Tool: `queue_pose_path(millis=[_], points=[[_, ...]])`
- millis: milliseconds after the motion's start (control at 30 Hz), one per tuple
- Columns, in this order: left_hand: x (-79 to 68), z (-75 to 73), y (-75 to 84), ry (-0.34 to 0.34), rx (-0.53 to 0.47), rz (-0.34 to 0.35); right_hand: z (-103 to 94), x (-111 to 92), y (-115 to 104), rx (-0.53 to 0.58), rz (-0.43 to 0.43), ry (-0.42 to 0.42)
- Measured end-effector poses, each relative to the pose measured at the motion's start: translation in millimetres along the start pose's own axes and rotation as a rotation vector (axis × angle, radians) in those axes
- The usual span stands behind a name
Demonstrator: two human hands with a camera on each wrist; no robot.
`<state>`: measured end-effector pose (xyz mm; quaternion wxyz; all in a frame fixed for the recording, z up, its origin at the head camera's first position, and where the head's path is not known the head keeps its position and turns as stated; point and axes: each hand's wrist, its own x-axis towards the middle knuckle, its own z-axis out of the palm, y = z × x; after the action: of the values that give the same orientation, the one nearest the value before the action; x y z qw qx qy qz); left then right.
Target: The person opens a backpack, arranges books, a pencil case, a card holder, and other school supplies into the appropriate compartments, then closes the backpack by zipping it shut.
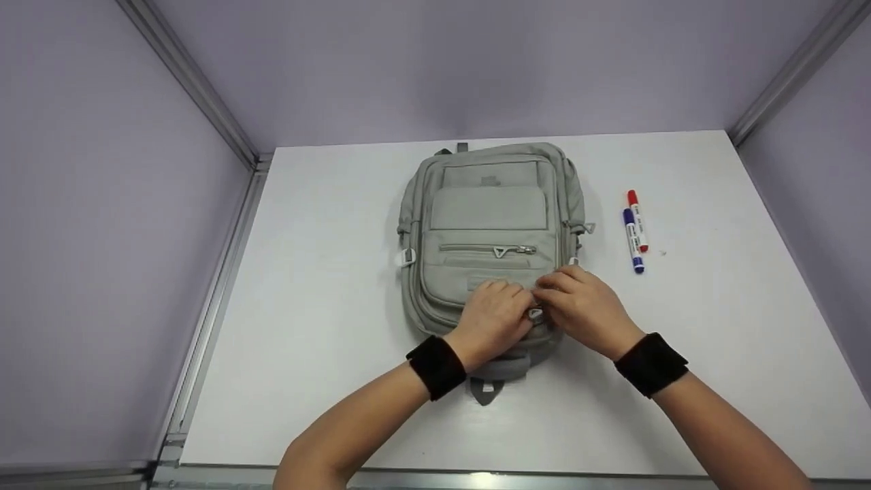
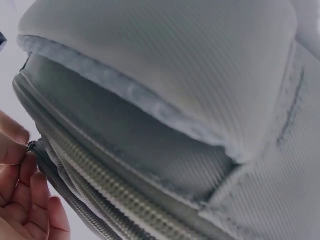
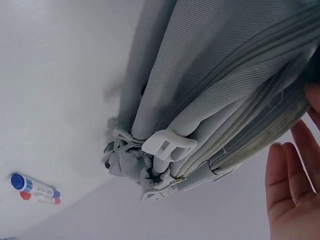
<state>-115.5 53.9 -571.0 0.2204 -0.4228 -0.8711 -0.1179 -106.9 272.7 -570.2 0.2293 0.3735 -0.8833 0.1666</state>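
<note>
A grey backpack (image 1: pixel 490 207) lies front side up, with the hands at its near right corner. My left hand (image 1: pixel 493 316) is curled over that corner. In the left wrist view its thumb and index finger pinch a small zipper pull (image 2: pixel 31 145) at the end of a zipper track (image 2: pixel 100 175). Close beside it, my right hand (image 1: pixel 588 309) pinches the bag's edge. From the right wrist, its fingers (image 3: pixel 290 175) show beside the zippered edge (image 3: pixel 280 125); part of that hand is cut off by the frame. Zipper tracks along this side appear parted.
Right of the backpack lie a blue marker (image 1: pixel 633 241) and a red marker (image 1: pixel 638 221), side by side. The white table (image 1: pixel 326 272) meets purple-grey panels (image 1: pixel 354 75) at the back and sides. A strap loop (image 1: pixel 486 391) sticks out from the bag's near end.
</note>
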Motion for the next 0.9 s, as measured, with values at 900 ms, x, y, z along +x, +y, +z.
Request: queue_pose_path(millis=[900], points=[[-69.8, -33.8, -59.4, 0.007, -0.088, -0.151, -2.8, 3.8, 9.7, 0.019, -0.043, 0.014]])
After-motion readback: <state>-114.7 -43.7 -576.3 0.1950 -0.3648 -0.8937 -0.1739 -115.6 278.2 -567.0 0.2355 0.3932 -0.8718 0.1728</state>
